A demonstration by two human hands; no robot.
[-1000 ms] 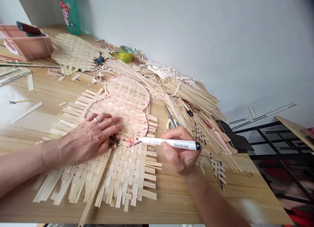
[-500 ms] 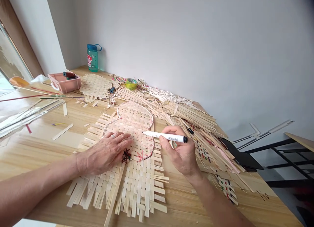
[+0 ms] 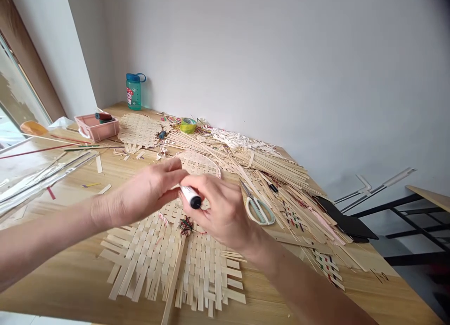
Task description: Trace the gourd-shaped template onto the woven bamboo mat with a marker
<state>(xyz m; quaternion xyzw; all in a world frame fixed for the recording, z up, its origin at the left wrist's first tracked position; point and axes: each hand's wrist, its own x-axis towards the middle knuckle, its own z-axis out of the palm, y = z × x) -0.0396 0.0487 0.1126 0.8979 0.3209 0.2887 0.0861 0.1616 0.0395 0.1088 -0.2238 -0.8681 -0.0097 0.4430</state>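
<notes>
My right hand (image 3: 225,212) grips a white marker (image 3: 190,193), its black end turned towards me. Raised over the woven piece, my left hand (image 3: 140,189) has its fingers closed at the marker's far end, against the right fingertips. What those left fingers hold is hidden. Beneath both hands lies a woven panel of pale flat strips (image 3: 200,264) with loose strip ends along its edges. A tangle of dark thread (image 3: 186,226) sits at its middle, above a flat wooden stick (image 3: 172,283). Cord edges the rounded upper part, mostly covered by my hands.
Scissors (image 3: 259,210) lie right of my right hand. Loose strips (image 3: 277,168) spread along the wall, near green tape (image 3: 188,125). A pink basket (image 3: 100,130), another woven piece (image 3: 138,130) and a teal bottle (image 3: 133,93) stand farther back. A black flat object (image 3: 346,219) is by the right edge.
My left hand has lifted off the woven panel and met my right hand. The marker has moved left and now points away from me. The scissors have come into sight.
</notes>
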